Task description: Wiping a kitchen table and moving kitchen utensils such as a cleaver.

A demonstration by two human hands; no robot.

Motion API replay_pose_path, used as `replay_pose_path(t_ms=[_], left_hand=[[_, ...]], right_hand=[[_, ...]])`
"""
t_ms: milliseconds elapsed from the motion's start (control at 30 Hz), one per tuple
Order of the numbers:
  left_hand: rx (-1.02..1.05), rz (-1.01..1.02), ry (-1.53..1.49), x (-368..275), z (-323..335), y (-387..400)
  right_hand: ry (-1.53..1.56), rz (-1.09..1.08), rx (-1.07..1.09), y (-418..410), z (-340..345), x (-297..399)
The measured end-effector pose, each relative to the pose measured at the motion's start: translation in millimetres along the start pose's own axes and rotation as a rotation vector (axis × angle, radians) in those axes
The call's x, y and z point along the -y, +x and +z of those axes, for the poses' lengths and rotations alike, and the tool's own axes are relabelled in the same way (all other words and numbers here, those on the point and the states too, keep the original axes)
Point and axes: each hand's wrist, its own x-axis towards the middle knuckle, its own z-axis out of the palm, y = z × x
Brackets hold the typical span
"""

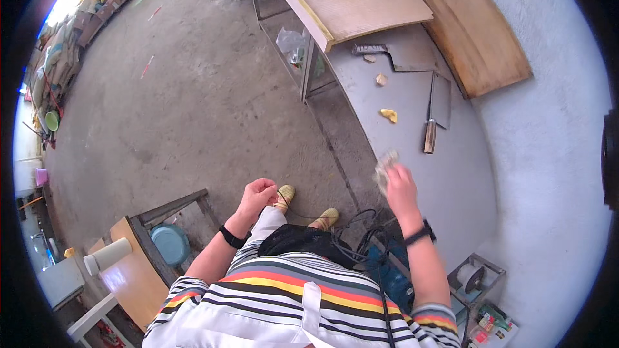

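My right hand [401, 188] grips a crumpled pale cloth [385, 170] over the near edge of a grey worktop [449, 188]. Low in front of my body, my left hand [258, 197] is curled around a thin black cable [300, 216], which runs on toward a dark tangle of cable by my right side. Farther up the worktop lie a yellow piece [389, 115], perhaps ginger, and two small pale pieces, one of them a rounded chunk [381, 79]. To their right rests a cleaver with a wooden handle [430, 137]. A second cleaver [413, 55] has a wrapped handle.
A wooden board [478, 34] leans against the white wall. Beyond the worktop stands a light wooden tabletop [358, 0]. At lower left are a wooden bench [140, 270], a white cylinder [109, 255] and a blue round stool or lid [169, 245]. Sacks [60, 53] line the far left.
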Motion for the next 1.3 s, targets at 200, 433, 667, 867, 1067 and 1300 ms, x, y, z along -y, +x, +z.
replay_pose_path(t_ms=[200,433,667,867,1067,1300], left_hand=[[0.027,0.001,0.01,1,2,9],[0.107,-0.011,0.038,2,14,8],[0.102,-0.011,0.117,-10,5,11],[0.132,-0.013,0.086,-18,13,25],[0.185,-0.028,0.126,-10,4,23],[0.221,-0.012,0.235,-14,-3,26]], right_hand=[[-0.017,0.13,0.098,-72,-29,-14],[0.011,-0.043,-0.122,101,43,9],[0.053,0.109,-0.041,24,18,14],[-0.015,0.506,-0.048,-134,-28,-18],[0.027,0.371,-0.166,-46,7,7],[-0.05,0.283,-0.216,126,57,47]])
